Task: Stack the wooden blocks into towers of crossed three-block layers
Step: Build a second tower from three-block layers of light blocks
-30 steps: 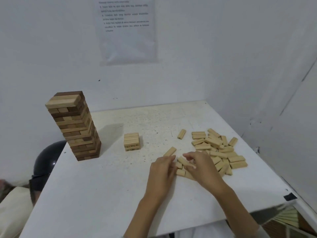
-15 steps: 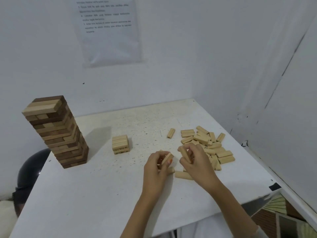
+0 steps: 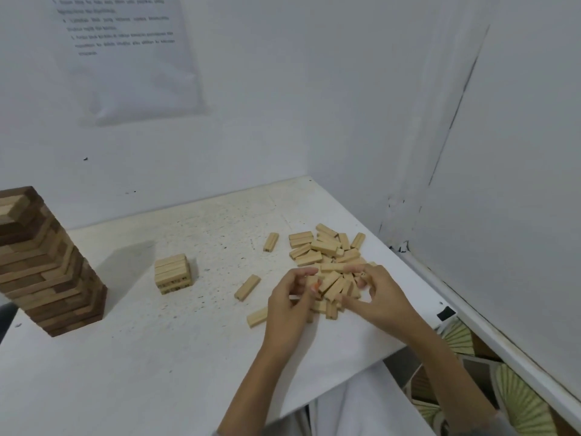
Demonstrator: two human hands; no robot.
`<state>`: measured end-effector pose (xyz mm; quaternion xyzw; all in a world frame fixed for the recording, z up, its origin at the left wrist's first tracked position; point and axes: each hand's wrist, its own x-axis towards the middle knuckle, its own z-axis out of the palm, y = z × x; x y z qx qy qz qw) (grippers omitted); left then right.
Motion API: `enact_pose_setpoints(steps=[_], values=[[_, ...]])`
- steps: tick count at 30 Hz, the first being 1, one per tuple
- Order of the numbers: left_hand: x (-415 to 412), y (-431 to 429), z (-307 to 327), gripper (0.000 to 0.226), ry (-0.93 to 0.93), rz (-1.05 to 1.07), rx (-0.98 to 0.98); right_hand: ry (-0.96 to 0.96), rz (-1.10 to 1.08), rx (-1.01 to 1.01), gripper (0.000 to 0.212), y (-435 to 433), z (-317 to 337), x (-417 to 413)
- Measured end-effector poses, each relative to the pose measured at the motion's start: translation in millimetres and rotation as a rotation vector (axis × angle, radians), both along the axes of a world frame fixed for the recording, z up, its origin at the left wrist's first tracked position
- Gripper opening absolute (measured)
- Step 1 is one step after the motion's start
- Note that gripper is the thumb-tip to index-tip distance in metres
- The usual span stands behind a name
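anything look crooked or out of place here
The tall two-tone tower at the left edge seems to lean leftward toward its top, with uneven layer edges, though the wide lens may exaggerate it. The small stack looks square.

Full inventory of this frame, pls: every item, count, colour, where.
tall tower of dark and pale wooden blocks: one, brown and tan, table's left edge
short stack of pale wooden blocks: one, tan, mid-table, right of the tower
loose pile of pale wooden blocks: one, tan, table's right side
single stray blocks: three, tan, left of the pile
bunch of blocks: a few, tan, between both hands
white table: one, white, speckled
printed paper sheet: one, white, wall, upper left
black tape piece: one, black, table's right edge
left hand: fingers curled on the bunch
right hand: fingers curled on the bunch
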<state>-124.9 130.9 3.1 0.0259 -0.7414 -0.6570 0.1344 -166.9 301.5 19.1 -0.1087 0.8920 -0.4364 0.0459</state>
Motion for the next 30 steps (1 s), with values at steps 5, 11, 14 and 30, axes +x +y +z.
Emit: enact_pose_setpoints(steps=[5,11,14,30], values=[[-3.2,2.6,-1.6,0.027,-0.021,0.003,0.010,0.024,-0.024,0.154,0.068,1.5,-15.9,1.5],[-0.7,-1.7,-2.1,0.024,-0.010,0.009,0.043,0.068,-0.093,-0.142,0.054,-5.1,-15.3,6.1],[2.8,-6.9,2.0,0.021,-0.007,0.030,0.078,-0.013,-0.076,-0.413,0.057,-15.6,-8.9,5.2],[42.5,-84.2,-5.4,0.023,-0.025,0.415,-0.014,-0.070,0.217,-0.454,0.015,-125.2,-3.5,24.2]])
